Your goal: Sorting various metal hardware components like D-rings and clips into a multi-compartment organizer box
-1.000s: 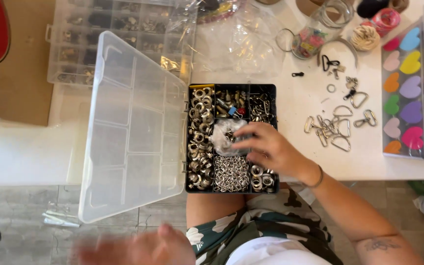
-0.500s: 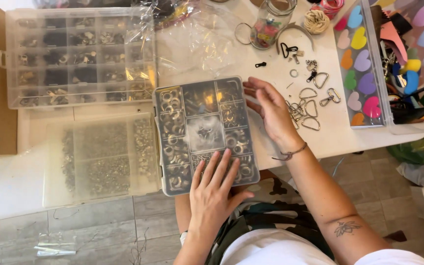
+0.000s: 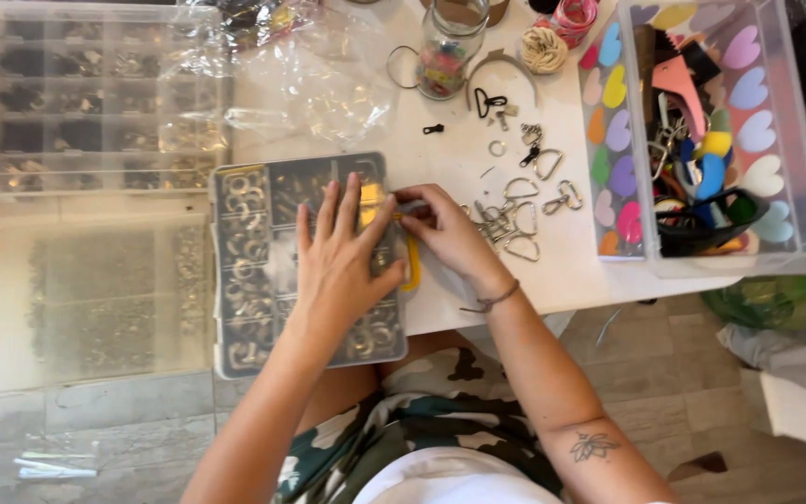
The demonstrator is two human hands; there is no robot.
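White table (image 3: 552,280), seen from above. On it lay: a shut clear compartment box of metal rings (image 3: 244,271) at the near edge; a larger clear organiser (image 3: 86,103) at far left; crumpled clear plastic (image 3: 319,79); a glass jar (image 3: 445,47); loose metal clasps (image 3: 515,219); a clear bin of coloured hearts and tools (image 3: 701,140) at right.

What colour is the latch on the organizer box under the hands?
Yellow. The latch sits on the right edge of the clear organizer box, best seen in the head view.
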